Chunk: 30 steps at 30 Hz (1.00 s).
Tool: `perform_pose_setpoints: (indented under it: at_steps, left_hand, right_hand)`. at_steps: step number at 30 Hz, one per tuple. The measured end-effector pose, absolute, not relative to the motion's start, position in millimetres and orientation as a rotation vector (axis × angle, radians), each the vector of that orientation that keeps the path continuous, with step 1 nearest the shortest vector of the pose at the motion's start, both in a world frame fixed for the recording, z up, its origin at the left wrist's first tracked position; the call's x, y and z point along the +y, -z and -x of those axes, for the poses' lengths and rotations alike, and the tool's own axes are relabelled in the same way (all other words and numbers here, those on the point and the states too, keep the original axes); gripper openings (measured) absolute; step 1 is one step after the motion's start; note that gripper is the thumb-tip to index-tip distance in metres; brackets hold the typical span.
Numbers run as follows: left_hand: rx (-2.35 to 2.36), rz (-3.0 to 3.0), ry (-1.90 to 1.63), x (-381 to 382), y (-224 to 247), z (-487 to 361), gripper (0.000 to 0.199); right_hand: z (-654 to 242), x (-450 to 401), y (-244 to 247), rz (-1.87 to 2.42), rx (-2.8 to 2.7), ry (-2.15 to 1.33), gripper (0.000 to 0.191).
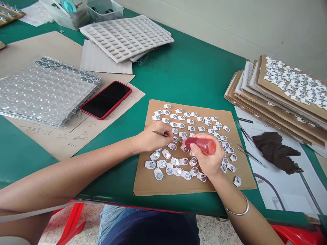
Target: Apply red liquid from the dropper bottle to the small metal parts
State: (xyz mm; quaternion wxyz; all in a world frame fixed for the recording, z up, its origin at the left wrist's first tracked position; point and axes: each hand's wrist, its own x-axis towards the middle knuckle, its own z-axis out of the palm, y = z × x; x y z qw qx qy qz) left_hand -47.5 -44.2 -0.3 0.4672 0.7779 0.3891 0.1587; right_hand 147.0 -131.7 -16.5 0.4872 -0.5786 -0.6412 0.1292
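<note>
A brown cardboard sheet [150,185] lies in front of me, bearing several small round metallic pieces [158,174] on white tabs. My left hand [157,136] is closed on metal tweezers [160,133], over the sheet's left middle, with the tips at one of the pieces. My right hand [208,158] wraps round a small red squeeze bottle [204,145], tilted with its nozzle toward the left, close to the left fingertips. Whether the nozzle touches a piece cannot be made out.
A red-edged phone [106,99] and a clear tray [48,92] lie left. White foam trays [127,37] are at the back. Right stand stacked cardboard sheets [245,97], more tweezers [251,156] and a dark cloth [276,151] on printed paper.
</note>
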Motion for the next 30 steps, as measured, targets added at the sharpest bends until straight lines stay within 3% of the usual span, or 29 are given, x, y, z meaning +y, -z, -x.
perform_pose_setpoints:
  at_steps: [30]
  left_hand:
    - [0.960,-1.872,-0.362,-40.2,4.6,49.1,0.010]
  right_hand:
    - [-149.1,-129.0,18.6,1.397,-1.524,-0.389,0.026]
